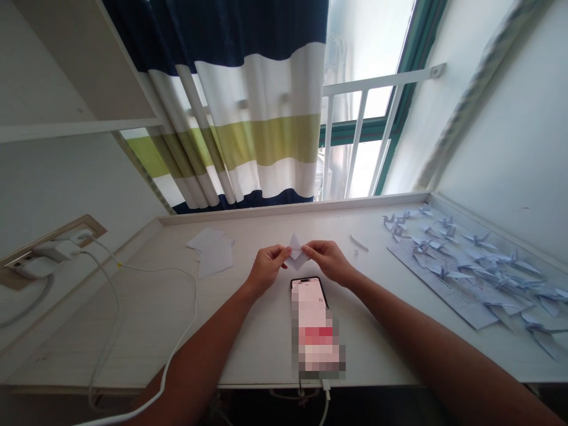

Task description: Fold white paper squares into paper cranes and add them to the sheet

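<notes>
A small piece of folded white paper [295,253], pointed at its top, is held just above the desk in the middle of the view. My left hand [268,264] pinches its left side between thumb and fingers. On the opposite side my right hand [327,258] grips the right edge the same way. Directly below the hands lies a phone [310,307] with its screen lit and partly blurred out. To the left rest several loose sheets of white paper [215,254]. Right of my right hand is a thin curled paper strip [359,243].
Many folded paper cranes [481,239] spread over the right of the white desk [248,355], some on a printed sheet [457,299]. White cables [195,296] run from a wall socket [48,251] across the left side. A raised rim [284,208] edges the back, before a striped curtain [266,136].
</notes>
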Demonstrator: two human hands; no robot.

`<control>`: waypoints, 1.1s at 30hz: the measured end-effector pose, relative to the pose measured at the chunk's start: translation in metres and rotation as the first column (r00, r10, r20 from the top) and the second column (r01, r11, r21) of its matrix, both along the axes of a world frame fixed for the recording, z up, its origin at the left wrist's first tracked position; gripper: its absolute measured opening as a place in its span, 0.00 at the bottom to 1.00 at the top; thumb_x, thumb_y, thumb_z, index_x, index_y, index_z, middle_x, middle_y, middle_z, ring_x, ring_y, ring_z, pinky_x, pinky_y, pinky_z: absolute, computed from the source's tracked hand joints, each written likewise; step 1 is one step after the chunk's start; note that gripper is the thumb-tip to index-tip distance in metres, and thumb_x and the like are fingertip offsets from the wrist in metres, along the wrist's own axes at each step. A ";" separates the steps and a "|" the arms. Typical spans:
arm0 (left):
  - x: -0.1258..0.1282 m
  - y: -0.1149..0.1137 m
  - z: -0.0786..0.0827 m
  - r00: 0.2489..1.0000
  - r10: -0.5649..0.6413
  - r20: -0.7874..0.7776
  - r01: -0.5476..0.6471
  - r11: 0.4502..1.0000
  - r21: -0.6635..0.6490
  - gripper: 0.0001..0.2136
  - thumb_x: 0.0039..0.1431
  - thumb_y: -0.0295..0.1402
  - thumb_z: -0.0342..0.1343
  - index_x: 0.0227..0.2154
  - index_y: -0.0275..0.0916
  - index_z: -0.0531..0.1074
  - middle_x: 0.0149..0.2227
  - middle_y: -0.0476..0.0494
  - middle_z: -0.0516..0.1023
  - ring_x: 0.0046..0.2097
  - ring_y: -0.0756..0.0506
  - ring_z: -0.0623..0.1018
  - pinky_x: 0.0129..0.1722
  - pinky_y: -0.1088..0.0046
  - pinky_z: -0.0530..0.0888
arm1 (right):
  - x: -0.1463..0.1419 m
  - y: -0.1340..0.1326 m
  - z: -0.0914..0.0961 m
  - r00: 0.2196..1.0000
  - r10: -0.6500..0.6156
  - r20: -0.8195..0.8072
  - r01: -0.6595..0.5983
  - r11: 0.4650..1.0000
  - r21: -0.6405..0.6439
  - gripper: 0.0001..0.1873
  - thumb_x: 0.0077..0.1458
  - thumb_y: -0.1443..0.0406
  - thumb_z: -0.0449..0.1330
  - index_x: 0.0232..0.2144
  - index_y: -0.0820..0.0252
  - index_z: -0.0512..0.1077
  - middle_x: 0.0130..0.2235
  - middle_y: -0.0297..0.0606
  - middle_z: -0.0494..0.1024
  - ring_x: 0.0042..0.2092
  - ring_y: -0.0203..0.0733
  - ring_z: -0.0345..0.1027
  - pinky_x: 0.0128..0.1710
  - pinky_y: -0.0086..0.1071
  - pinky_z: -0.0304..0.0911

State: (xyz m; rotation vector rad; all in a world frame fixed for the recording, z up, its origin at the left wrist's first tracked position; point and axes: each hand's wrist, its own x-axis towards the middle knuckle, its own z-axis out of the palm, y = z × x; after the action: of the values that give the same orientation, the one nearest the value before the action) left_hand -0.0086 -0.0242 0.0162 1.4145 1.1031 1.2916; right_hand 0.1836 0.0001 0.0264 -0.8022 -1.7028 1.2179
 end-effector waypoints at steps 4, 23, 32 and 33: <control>0.000 0.000 -0.001 0.997 0.066 0.045 -0.065 0.998 -0.020 0.19 0.55 0.49 0.63 0.31 0.35 0.81 0.29 0.44 0.80 0.29 0.49 0.74 0.26 0.74 0.73 | 0.002 -0.002 0.001 1.000 0.020 -0.022 -0.018 0.996 0.089 0.17 0.60 0.58 0.62 0.49 0.58 0.75 0.36 0.38 0.80 0.39 0.43 0.75 0.43 0.40 0.72; 0.003 -0.007 0.000 0.989 -0.114 0.099 0.114 0.993 0.006 0.24 0.53 0.38 0.68 0.51 0.38 0.70 0.32 0.45 0.83 0.33 0.47 0.82 0.38 0.68 0.79 | -0.005 -0.002 -0.001 0.992 -0.126 -0.004 0.126 0.992 0.007 0.17 0.55 0.52 0.66 0.33 0.61 0.76 0.33 0.41 0.83 0.35 0.44 0.77 0.37 0.38 0.72; 0.001 -0.004 0.001 0.987 -0.084 0.137 0.093 0.994 -0.061 0.13 0.51 0.33 0.65 0.40 0.33 0.81 0.38 0.40 0.84 0.35 0.45 0.81 0.39 0.64 0.81 | -0.004 0.000 -0.002 0.995 -0.089 -0.039 0.090 0.996 0.014 0.13 0.56 0.56 0.65 0.36 0.60 0.77 0.34 0.39 0.82 0.36 0.43 0.76 0.38 0.37 0.71; 0.000 -0.005 0.003 0.986 -0.079 0.149 0.090 0.994 -0.068 0.13 0.51 0.31 0.64 0.41 0.33 0.81 0.38 0.40 0.84 0.35 0.45 0.81 0.40 0.64 0.81 | -0.003 0.000 -0.002 0.997 -0.075 -0.017 0.075 0.997 0.032 0.13 0.56 0.56 0.64 0.37 0.60 0.77 0.36 0.40 0.82 0.38 0.43 0.76 0.41 0.38 0.71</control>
State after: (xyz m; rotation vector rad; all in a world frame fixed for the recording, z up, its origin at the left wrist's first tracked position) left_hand -0.0082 -0.0288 0.0188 1.2768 0.9730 1.2598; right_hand 0.1806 -0.0004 0.0247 -0.8280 -1.6610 1.1403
